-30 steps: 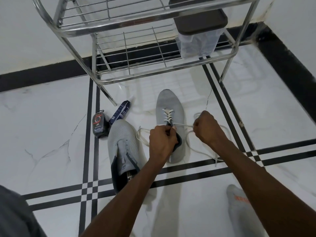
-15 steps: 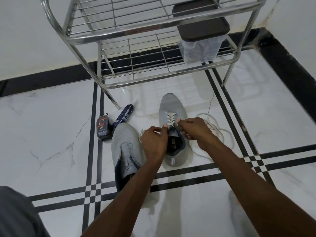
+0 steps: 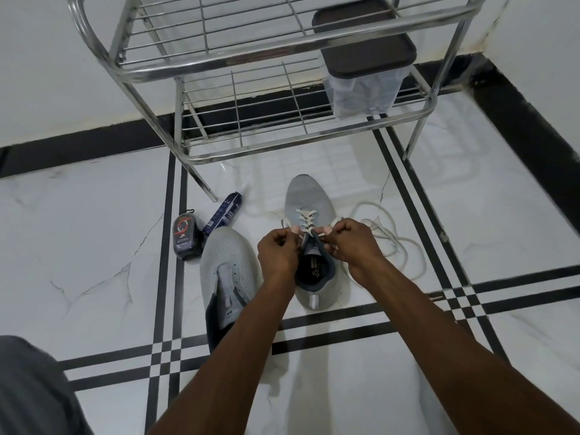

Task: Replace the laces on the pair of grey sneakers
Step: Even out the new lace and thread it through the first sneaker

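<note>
Two grey sneakers lie on the white marble floor. The right sneaker carries a white lace crossed through its lower eyelets. My left hand pinches one lace end at the sneaker's left eyelet row. On the other side, my right hand pinches the other lace end at the right row. Loose white lace coils on the floor to the right of that shoe. The left sneaker lies beside it with no lace in its eyelets, partly hidden by my left forearm.
A steel wire shoe rack stands just beyond the shoes, holding a clear box with a dark lid. A dark polish bottle and a blue tube lie left of the sneakers. My clothed knee fills the lower left corner.
Both hands moved inward from pulling the lace ends taut apart to pinching them at the eyelets. The free lace went slack and now coils on the floor at the right.
</note>
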`<state>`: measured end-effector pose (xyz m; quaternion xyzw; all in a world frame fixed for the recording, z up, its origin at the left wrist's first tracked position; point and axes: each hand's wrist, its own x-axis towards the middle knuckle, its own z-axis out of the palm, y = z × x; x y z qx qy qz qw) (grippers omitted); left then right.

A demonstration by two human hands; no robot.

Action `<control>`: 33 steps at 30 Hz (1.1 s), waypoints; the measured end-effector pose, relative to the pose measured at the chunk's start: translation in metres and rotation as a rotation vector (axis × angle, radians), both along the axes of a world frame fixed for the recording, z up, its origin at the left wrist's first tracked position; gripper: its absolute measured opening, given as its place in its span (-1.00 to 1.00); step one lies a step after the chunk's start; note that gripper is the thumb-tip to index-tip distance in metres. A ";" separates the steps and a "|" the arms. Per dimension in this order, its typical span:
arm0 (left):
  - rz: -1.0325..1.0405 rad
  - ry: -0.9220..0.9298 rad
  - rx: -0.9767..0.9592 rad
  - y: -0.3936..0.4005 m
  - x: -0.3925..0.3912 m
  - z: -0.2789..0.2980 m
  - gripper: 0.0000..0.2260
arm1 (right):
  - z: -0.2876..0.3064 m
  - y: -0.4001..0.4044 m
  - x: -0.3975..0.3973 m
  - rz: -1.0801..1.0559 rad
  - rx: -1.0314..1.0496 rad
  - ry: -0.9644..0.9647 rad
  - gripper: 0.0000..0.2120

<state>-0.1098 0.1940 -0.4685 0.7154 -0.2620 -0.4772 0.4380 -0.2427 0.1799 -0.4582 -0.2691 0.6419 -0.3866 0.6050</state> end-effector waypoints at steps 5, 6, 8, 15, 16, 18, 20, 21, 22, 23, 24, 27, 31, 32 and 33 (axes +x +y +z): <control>-0.047 0.100 -0.039 -0.001 0.003 0.012 -0.83 | 0.013 -0.004 -0.012 0.035 -0.039 -0.014 -0.87; -0.056 0.097 -0.063 -0.002 0.005 0.015 -0.82 | 0.015 -0.008 -0.013 0.032 -0.066 0.013 -0.85; -0.078 0.060 -0.115 -0.004 0.012 0.020 -0.83 | 0.023 -0.018 -0.015 -0.003 -0.125 0.037 -0.85; -0.331 -0.190 -0.414 -0.025 0.027 0.065 -0.83 | 0.050 -0.035 -0.002 0.308 -0.272 0.252 -0.83; -0.363 -0.218 -0.443 -0.029 0.028 0.072 -0.83 | 0.054 -0.035 0.002 0.462 -0.286 0.285 -0.81; -0.415 -0.231 -0.478 -0.037 0.033 0.083 -0.83 | 0.065 -0.035 0.007 0.699 -0.305 0.285 -0.81; -0.476 -0.197 -0.460 -0.041 0.037 0.087 -0.77 | 0.078 -0.035 0.008 0.768 -0.329 0.251 -0.76; -0.515 -0.170 -0.416 -0.040 0.037 0.087 -0.71 | 0.083 -0.036 0.007 0.759 -0.358 0.262 -0.75; -0.556 -0.151 -0.352 -0.039 0.037 0.086 -0.63 | 0.086 -0.037 0.005 0.746 -0.393 0.300 -0.74; -0.601 -0.147 -0.289 -0.037 0.035 0.085 -0.56 | 0.087 -0.039 0.001 0.739 -0.425 0.355 -0.72; -0.647 -0.151 -0.239 -0.035 0.034 0.082 -0.50 | 0.089 -0.041 -0.003 0.747 -0.443 0.407 -0.71; -0.661 -0.157 -0.190 -0.033 0.032 0.076 -0.40 | 0.092 -0.049 -0.016 0.829 -0.457 0.542 -0.73; -0.600 -0.133 -0.200 -0.037 0.027 0.068 -0.36 | 0.083 -0.051 -0.030 0.721 -0.518 0.685 -0.89; -0.589 -0.122 -0.199 -0.036 0.025 0.067 -0.38 | 0.079 -0.049 -0.029 0.656 -0.566 0.698 -0.87; -0.579 -0.108 -0.194 -0.034 0.023 0.066 -0.39 | 0.076 -0.045 -0.026 0.600 -0.611 0.696 -0.88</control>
